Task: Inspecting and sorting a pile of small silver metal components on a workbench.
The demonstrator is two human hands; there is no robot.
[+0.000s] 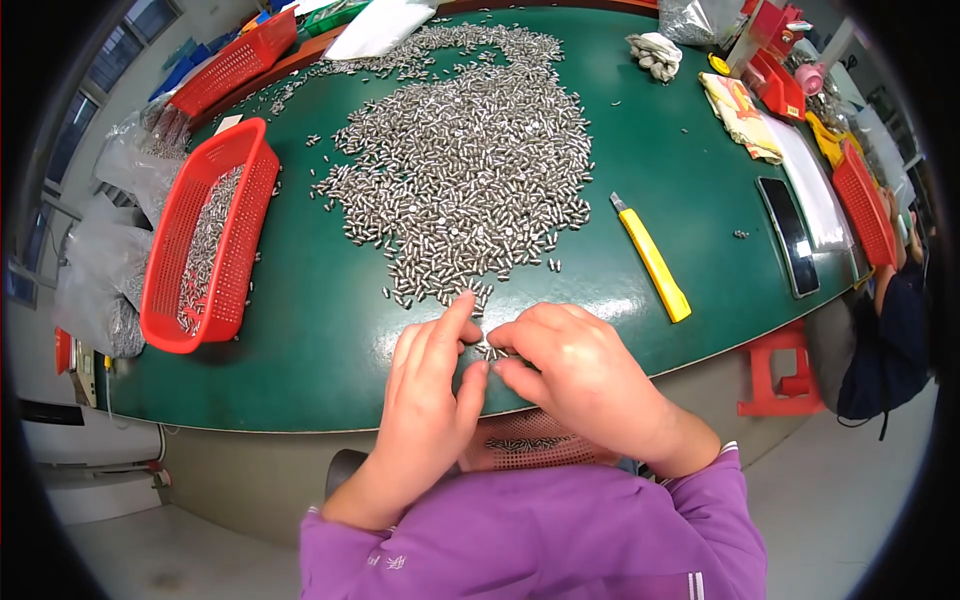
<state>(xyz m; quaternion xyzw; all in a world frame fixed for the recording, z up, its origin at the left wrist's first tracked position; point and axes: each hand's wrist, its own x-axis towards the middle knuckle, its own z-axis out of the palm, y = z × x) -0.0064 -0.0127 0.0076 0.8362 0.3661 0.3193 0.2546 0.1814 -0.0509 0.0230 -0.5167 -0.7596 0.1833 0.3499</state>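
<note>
A large heap of small shiny metal pins (465, 165) spreads over the green table (320, 370). At its near end, close to the front edge, my left hand (425, 375) lies with its index finger stretched toward the heap and its thumb apart. My right hand (580, 375) faces it with curled fingers, the thumb and index closed around a few loose pins (491, 352). Those pins lie between the two hands, partly hidden by the fingertips. Below the table edge, in front of my body, a pinkish perforated basket (485, 450) holds more pins.
A red perforated basket (262, 200) with pins stands on the left. To the right lie a yellow utility knife (655, 265), its blade out, and a phone (789, 235). White gloves (655, 56) rest at the back. A red stool (780, 375) is below the right edge.
</note>
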